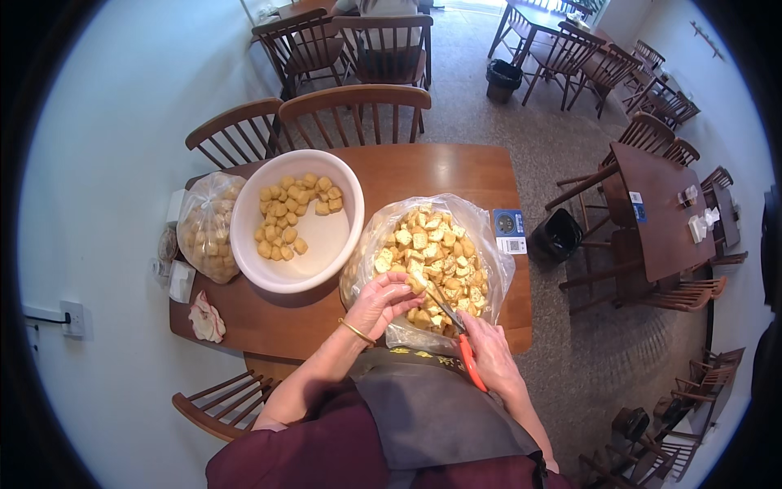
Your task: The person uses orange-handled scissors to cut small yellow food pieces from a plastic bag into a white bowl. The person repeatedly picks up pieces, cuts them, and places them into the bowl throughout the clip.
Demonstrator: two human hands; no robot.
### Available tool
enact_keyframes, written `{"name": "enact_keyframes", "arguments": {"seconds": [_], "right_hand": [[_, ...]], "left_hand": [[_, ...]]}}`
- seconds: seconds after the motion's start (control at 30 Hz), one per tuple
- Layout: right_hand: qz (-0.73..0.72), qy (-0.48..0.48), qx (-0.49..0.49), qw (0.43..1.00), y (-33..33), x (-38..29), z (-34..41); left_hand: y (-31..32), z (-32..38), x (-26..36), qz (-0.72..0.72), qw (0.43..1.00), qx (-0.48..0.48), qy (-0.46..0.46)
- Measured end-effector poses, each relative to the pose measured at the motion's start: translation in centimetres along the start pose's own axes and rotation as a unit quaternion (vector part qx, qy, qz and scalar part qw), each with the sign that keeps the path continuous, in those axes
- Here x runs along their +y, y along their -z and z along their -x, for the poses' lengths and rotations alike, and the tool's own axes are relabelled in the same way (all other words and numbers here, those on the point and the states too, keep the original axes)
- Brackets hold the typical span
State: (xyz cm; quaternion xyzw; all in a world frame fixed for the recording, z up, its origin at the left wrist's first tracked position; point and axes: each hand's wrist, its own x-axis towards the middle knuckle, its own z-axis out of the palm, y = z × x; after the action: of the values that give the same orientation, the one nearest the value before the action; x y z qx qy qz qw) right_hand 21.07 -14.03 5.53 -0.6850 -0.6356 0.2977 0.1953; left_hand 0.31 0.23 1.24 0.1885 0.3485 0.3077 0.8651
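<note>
Between the fingers of my left hand (383, 301) is a fried tofu puff (417, 282), held over an open clear plastic bag (498, 269). My right hand (490, 351) grips red-handled scissors (468, 354), their blades pointing at that puff. Many cut tofu puffs (434, 244) with pale insides showing fill the bag. To its left stands a white plastic basin (297, 280), where whole brown tofu puffs (284, 208) lie over part of the bottom. A tied clear bag (211, 229) of more puffs leans beside the basin at the table's left end.
Everything stands on a brown wooden table (440, 168). A crumpled cloth (207, 318) and a tissue box (181, 282) are at its left end, a blue card (509, 224) at its right edge. Chairs (357, 101) border the far side; a black-lined bin (557, 234) stands right. A person (388, 15) sits beyond.
</note>
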Motion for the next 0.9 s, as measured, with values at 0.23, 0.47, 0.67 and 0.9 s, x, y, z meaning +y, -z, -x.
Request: {"name": "enact_keyframes", "arguments": {"seconds": [0.23,0.47,0.67,0.9], "right_hand": [[0.022,0.0,-0.019,1.0,0.2,-0.6,-0.3],[0.013,0.013,-0.008,1.0,-0.1,-0.7,-0.6],[0.023,0.005,-0.023,0.999,-0.2,-0.6,-0.8],[-0.015,0.016,-0.001,1.0,-0.7,-0.1,-0.7]], "left_hand": [[0.1,0.0,-0.6,-0.024,0.999,-0.033,-0.009],[-0.6,0.6,-0.8,-0.063,0.997,-0.03,-0.015],[-0.6,0.6,-1.0,-0.077,0.997,-0.021,-0.019],[-0.5,0.4,-1.0,-0.099,0.995,0.03,-0.012]]}}
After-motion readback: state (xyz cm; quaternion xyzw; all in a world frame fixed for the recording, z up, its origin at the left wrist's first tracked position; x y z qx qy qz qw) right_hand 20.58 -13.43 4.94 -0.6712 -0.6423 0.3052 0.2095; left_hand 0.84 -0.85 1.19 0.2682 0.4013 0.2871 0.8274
